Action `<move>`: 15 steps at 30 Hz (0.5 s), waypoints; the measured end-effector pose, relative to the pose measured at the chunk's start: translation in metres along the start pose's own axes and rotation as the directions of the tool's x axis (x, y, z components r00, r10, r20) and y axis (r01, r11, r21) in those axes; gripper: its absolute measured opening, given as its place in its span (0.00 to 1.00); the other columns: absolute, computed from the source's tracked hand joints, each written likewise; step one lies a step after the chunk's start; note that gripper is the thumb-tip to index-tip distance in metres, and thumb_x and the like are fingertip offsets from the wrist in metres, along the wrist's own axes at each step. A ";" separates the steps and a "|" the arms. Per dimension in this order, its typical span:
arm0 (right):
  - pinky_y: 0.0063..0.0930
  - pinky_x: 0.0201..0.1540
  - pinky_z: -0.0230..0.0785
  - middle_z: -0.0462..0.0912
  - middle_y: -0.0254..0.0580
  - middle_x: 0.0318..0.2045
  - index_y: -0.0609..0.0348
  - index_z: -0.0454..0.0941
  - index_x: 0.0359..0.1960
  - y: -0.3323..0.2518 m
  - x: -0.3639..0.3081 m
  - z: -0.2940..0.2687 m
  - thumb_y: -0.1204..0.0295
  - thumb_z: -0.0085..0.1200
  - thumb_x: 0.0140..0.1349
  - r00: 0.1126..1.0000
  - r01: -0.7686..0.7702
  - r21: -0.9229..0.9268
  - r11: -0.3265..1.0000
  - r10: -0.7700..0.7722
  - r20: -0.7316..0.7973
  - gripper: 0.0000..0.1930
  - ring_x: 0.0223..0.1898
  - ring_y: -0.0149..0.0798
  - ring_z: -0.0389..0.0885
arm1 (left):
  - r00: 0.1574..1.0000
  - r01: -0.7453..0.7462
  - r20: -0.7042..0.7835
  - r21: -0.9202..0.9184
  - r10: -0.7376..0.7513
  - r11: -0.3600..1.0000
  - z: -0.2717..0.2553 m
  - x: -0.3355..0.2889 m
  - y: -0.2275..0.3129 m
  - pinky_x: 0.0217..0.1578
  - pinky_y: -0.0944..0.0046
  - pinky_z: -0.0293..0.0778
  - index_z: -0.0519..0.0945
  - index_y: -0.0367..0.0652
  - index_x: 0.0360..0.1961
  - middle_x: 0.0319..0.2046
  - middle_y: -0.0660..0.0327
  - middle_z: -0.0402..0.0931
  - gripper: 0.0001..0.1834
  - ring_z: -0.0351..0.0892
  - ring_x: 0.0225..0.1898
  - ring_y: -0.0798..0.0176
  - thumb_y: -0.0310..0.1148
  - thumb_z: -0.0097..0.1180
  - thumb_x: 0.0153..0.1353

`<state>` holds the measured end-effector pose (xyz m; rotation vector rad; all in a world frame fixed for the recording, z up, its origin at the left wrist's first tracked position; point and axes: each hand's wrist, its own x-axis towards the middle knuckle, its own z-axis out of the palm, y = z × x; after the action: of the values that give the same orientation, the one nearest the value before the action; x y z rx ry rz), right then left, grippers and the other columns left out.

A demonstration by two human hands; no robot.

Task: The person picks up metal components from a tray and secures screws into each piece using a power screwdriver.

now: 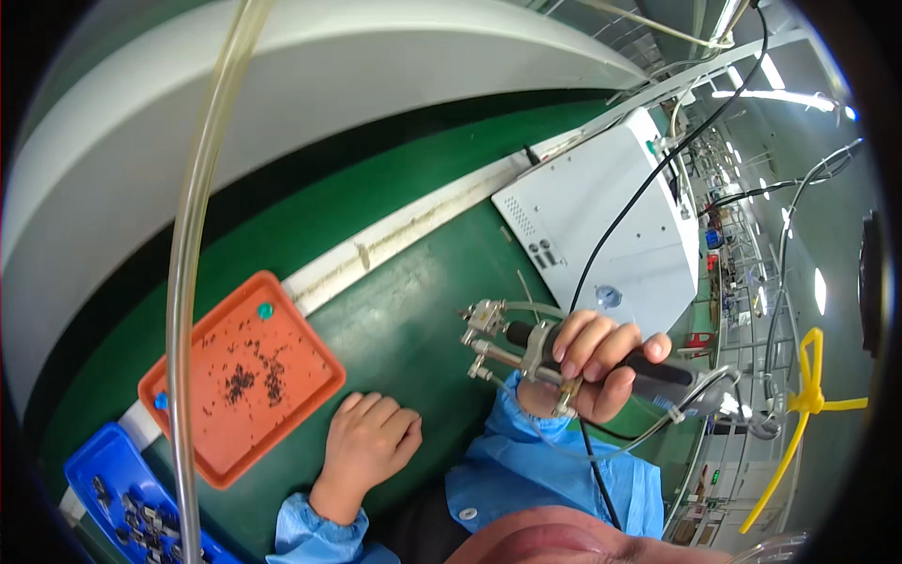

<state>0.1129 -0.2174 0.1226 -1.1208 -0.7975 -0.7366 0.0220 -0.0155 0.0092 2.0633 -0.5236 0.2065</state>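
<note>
My right hand is wrapped round a powered screwdriver with a dark grip. Metal fittings and thin hoses are clamped to its front end, which points left over the table. My left hand lies on the green table, its fingers curled under into a fist. Whatever those fingers may hold is hidden. Left of that hand stands an orange tray with many tiny dark screw-like parts scattered in it. A small green round piece and a blue one sit near its edges.
A blue tray with several small black-and-metal parts stands at the lower left. A white machine box with a gauge stands at the back right. A clear tube hangs across the left side, and a black cable runs down to the right.
</note>
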 end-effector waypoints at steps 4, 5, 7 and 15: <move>0.29 0.19 0.71 0.73 0.33 0.19 0.52 0.68 0.56 0.005 -0.003 -0.008 0.70 0.59 0.69 1.000 0.021 -0.030 0.999 -0.022 -0.013 0.18 0.16 0.33 0.75 | 0.999 0.033 0.013 -0.029 -0.033 0.999 -0.002 0.001 0.000 0.34 0.59 0.68 0.81 0.48 0.24 0.22 0.64 0.70 0.04 0.74 0.28 0.59 0.30 0.66 0.49; 0.29 0.19 0.71 0.73 0.33 0.19 0.52 0.68 0.55 0.004 0.000 -0.009 0.70 0.59 0.68 1.000 0.025 -0.036 0.999 -0.025 -0.005 0.18 0.16 0.33 0.75 | 1.000 0.016 0.018 -0.031 -0.015 0.999 -0.002 0.003 0.001 0.34 0.59 0.68 0.81 0.48 0.24 0.22 0.64 0.70 0.04 0.74 0.28 0.59 0.30 0.66 0.49; 0.29 0.18 0.71 0.75 0.33 0.18 0.53 0.68 0.54 0.006 0.004 -0.008 0.70 0.60 0.68 1.000 0.022 -0.054 0.998 -0.022 0.005 0.17 0.16 0.34 0.76 | 0.999 0.036 0.015 -0.054 -0.035 0.998 -0.002 0.005 0.001 0.32 0.58 0.68 0.82 0.48 0.24 0.22 0.65 0.72 0.04 0.75 0.26 0.59 0.28 0.66 0.48; 0.29 0.20 0.70 0.74 0.33 0.20 0.51 0.67 0.55 0.008 0.018 -0.010 0.70 0.61 0.68 0.991 -0.060 -0.037 0.998 0.064 0.115 0.18 0.17 0.33 0.75 | 0.999 -0.004 0.041 -0.011 0.004 1.000 -0.002 0.009 0.008 0.30 0.58 0.66 0.83 0.46 0.24 0.20 0.64 0.72 0.04 0.74 0.24 0.58 0.27 0.67 0.46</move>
<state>0.1303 -0.2267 0.1317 -1.2217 -0.8467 -0.6392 0.0262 -0.0203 0.0197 2.0601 -0.5526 0.1635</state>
